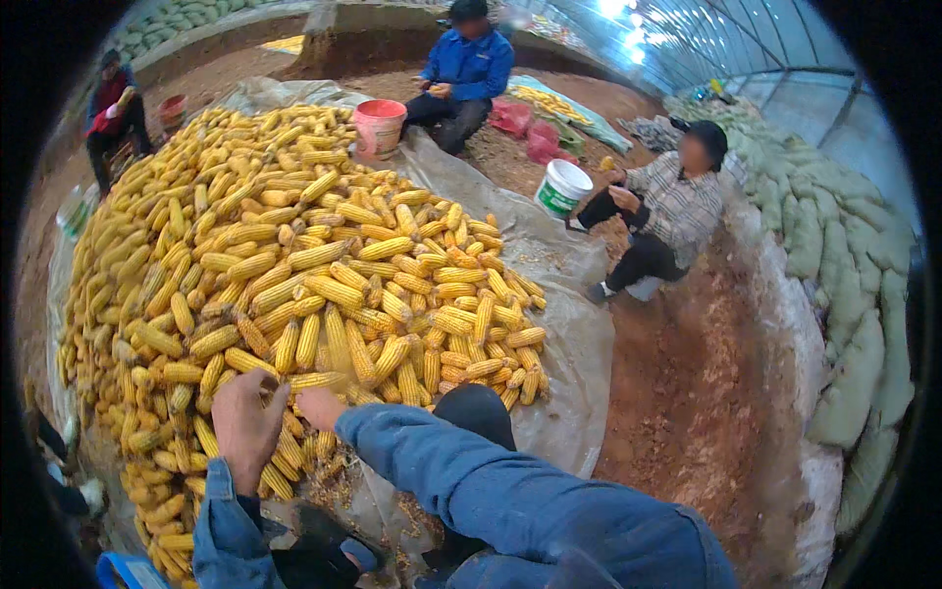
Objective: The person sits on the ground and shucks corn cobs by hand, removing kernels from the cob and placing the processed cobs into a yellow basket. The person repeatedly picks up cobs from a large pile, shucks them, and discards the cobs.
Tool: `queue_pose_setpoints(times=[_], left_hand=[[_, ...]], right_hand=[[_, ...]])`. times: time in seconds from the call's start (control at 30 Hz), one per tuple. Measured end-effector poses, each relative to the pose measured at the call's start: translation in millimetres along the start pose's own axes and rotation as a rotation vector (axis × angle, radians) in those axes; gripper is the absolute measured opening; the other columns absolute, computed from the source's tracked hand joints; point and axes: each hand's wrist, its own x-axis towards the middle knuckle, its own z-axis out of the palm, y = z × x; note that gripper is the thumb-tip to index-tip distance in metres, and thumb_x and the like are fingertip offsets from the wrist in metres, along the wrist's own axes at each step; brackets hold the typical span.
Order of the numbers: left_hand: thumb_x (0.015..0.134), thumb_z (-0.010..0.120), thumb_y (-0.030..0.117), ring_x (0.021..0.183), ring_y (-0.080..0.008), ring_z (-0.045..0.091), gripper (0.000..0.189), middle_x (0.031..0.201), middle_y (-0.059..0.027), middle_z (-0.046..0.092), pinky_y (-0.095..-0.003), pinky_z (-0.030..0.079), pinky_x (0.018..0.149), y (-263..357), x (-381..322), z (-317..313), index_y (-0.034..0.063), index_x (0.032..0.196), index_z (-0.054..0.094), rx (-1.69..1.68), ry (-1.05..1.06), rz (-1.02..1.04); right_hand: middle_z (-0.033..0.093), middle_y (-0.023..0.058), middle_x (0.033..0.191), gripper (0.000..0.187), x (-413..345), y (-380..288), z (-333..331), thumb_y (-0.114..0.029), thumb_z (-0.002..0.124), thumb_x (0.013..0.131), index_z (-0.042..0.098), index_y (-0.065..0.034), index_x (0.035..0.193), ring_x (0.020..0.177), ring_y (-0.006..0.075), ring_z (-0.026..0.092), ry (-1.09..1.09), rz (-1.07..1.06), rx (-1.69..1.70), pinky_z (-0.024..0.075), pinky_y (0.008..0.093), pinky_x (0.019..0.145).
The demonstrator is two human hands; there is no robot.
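Note:
A large heap of husked yellow corn cobs (316,254) lies before me on a pale plastic sheet (567,346). My left hand (246,427) is over the near side of the heap, fingers curled and thumb apart, with cobs visible through the gap. Beside it, my right hand (320,407) reaches in from the right, low against the cobs. Its fingers are mostly hidden, so any hold is unclear. One corn cob (316,380) lies just beyond the two hands. Loose kernels (338,489) are scattered on the sheet close to my feet.
Three people sit around the heap: one in blue (467,70), one in plaid (681,199), one at far left (114,118). A red-rimmed bucket (378,131) and a white bucket (563,190) stand by it. Stacked filled sacks (839,294) line the right side. A blue object (132,570) sits lower left.

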Motion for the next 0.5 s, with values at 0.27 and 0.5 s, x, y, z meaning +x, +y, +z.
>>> queue_pose_setpoints(times=[0.27, 0.5], left_hand=[[0.087, 0.080, 0.024, 0.079, -0.0370, 0.073, 0.024, 0.084, -0.0178, 0.075, -0.0444, 0.055, 0.071, 0, 0, -2, 0.0019, 0.092, 0.073, -0.081, -0.096, 0.058], [0.087, 0.083, 0.019, 0.072, -0.0218, 0.071, 0.025, 0.081, -0.0136, 0.073, -0.0354, 0.055, 0.070, -16, 6, -6, -0.0018, 0.095, 0.074, -0.157, -0.130, 0.024]], right_hand=[[0.064, 0.0170, 0.112, 0.025, -12, 16, 72, -0.010, 0.062, 0.093, 0.065, -0.0004, 0.117, 0.102, 0.0336, 0.064, 0.231, 0.124, -0.200, 0.0503, 0.0457, 0.090], [0.069, 0.0164, 0.100, 0.016, -20, 2, 69, -0.009, 0.063, 0.092, 0.064, -0.0029, 0.107, 0.098, 0.0334, 0.071, 0.084, 0.324, -0.004, 0.0594, 0.0435, 0.081]])
